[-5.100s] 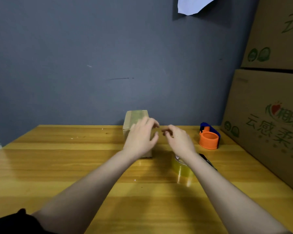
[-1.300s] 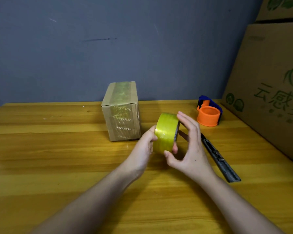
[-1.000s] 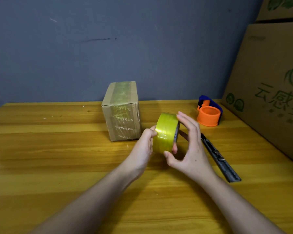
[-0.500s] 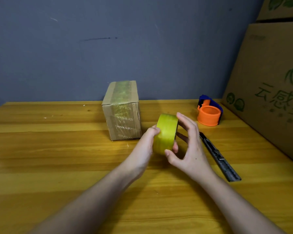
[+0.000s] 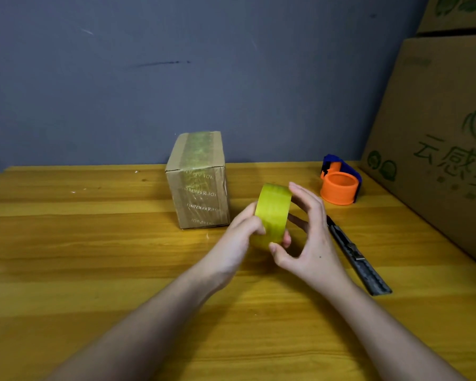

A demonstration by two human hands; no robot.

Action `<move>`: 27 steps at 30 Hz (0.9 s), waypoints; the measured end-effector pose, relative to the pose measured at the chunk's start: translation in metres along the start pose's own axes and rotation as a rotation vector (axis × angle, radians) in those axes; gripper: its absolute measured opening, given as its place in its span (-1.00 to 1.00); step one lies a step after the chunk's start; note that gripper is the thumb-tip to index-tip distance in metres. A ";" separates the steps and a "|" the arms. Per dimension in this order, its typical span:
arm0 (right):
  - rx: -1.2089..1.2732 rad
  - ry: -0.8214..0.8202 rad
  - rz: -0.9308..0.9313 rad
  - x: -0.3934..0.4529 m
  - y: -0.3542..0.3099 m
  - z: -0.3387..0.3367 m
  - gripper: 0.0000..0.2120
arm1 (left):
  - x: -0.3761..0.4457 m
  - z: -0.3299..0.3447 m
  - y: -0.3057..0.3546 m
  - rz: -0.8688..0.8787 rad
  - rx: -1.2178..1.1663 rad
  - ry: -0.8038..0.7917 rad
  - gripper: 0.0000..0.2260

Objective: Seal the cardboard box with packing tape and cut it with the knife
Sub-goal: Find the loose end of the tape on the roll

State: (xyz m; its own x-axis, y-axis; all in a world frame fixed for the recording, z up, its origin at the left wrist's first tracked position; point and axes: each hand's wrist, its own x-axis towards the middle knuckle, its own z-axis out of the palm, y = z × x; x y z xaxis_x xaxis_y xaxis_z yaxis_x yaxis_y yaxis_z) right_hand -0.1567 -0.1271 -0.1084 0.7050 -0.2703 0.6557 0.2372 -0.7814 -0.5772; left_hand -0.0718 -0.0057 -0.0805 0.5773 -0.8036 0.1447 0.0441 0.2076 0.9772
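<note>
Tape roll (image 5: 272, 213) between both hands (upright)

From my remote view, the work surface is a yellow-brown wooden table (image 5: 66, 243) with visible plank grain. Behind it stands a matte blue-grey wall (image 5: 176, 78) bearing a dark horizontal scuff mark (image 5: 162, 63). At the table's far right sits an orange plastic ring in a blue holder (image 5: 340, 184), which I take to be a tape dispenser, though its form is unclear. Along the right edge I see a large brown corrugated carton with green printed characters (image 5: 437, 133), and a second similar carton (image 5: 456, 12) stacked on it.
</note>
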 end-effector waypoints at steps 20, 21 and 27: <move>-0.225 -0.101 -0.123 0.001 -0.002 0.000 -0.54 | -0.007 -0.002 -0.015 0.170 0.149 0.046 -0.77; -0.213 -0.109 -0.120 0.001 -0.001 0.000 -0.56 | -0.007 -0.002 -0.015 0.156 0.142 0.050 -0.77; -0.098 -0.091 -0.045 0.003 -0.003 0.004 -0.57 | -0.006 -0.004 -0.016 0.146 0.134 0.057 -0.74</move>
State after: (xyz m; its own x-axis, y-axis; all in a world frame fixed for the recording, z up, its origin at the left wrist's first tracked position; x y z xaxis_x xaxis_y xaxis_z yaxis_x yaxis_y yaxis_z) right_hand -0.1530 -0.1233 -0.1069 0.7539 -0.1852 0.6303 0.2064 -0.8441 -0.4949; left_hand -0.0723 -0.0020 -0.0981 0.6153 -0.7366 0.2808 -0.1502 0.2402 0.9590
